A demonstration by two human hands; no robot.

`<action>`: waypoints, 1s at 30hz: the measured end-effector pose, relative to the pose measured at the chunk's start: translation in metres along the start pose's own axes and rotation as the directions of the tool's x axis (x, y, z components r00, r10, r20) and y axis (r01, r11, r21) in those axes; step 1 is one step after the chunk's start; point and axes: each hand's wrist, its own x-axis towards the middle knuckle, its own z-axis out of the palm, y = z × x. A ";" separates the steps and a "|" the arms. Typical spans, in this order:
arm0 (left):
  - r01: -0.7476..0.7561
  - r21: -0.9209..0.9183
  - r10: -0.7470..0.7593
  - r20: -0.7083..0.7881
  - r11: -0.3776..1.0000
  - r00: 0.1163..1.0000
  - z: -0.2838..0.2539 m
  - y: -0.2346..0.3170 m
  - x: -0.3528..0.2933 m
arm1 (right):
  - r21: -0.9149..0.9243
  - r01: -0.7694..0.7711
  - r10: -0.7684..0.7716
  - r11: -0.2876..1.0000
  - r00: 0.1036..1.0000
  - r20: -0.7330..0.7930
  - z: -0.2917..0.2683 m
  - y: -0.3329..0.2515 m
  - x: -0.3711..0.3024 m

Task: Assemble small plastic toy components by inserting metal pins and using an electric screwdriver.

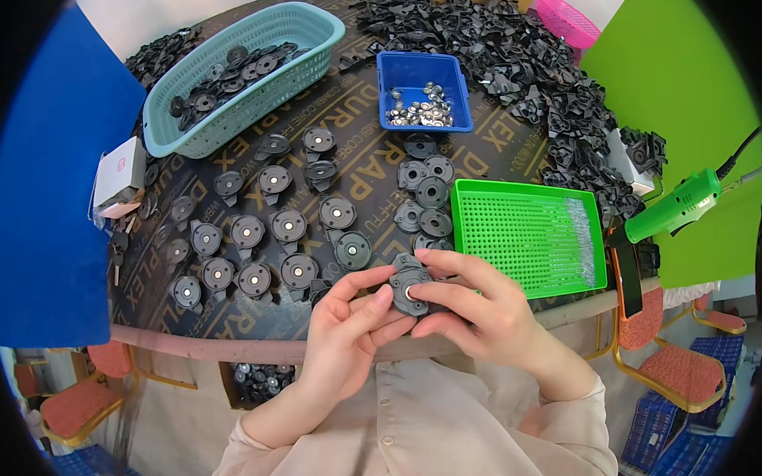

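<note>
Just above the table's near edge, a dark grey round plastic part (406, 281) with a pale metal centre is held between both hands. My left hand (337, 333) grips it from the left, thumb and fingers closed on its side. From the right, my right hand (487, 313) pinches it, one fingertip lying at the metal centre. Beyond and left of my hands, several similar assembled parts (299, 271) with shiny centres lie in loose rows. A small group of dark round pieces (432, 192) without metal centres lies straight ahead. The fingers hide part of the held piece.
A blue bin (464, 115) holds small metal pieces. Left of it stands a teal basket (226, 119) with dark discs. To the right are a green tray (526, 287) with small screws, a green electric screwdriver (676, 206) and a phone (625, 276). Black plastic parts (505, 53) heap at the back.
</note>
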 end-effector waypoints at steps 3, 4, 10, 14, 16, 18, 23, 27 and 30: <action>0.005 0.033 -0.004 -0.030 0.999 1.000 0.010 0.004 -0.003 | 0.016 -0.030 0.030 0.999 1.000 0.003 -0.001 0.002 -0.003; 0.027 0.047 -0.025 -0.049 0.999 0.998 0.012 0.006 -0.003 | 0.076 -0.023 0.020 0.997 0.999 0.032 -0.002 0.004 -0.003; 0.302 0.172 -0.323 0.110 0.938 0.940 -0.004 0.023 0.003 | 0.199 0.051 -0.082 0.979 0.985 0.151 -0.012 0.010 -0.002; 0.303 0.149 -0.314 0.060 0.941 0.947 -0.011 0.020 0.005 | 0.212 0.031 -0.079 0.977 0.972 0.222 -0.014 0.015 0.001; 0.265 0.139 -0.274 0.053 0.954 0.960 -0.009 0.017 0.004 | 0.221 0.032 -0.085 0.975 0.968 0.234 -0.016 0.018 0.004; 0.222 0.126 -0.229 0.037 0.967 0.973 -0.005 0.016 0.002 | 0.266 -0.030 -0.043 0.963 0.964 0.263 -0.023 0.020 0.013; 0.123 0.181 -0.124 -0.007 0.976 0.992 -0.005 0.022 -0.003 | -0.179 -0.359 0.347 0.916 0.933 -0.095 -0.062 0.096 0.075; 0.117 0.180 -0.121 0.008 0.977 0.993 -0.001 0.021 -0.003 | -0.794 -0.378 0.412 0.477 0.893 -0.178 -0.092 0.222 0.089; 0.113 0.173 -0.112 -0.018 0.978 0.994 0.001 0.020 -0.005 | -0.856 -0.319 0.427 0.407 0.895 -0.131 -0.091 0.263 0.088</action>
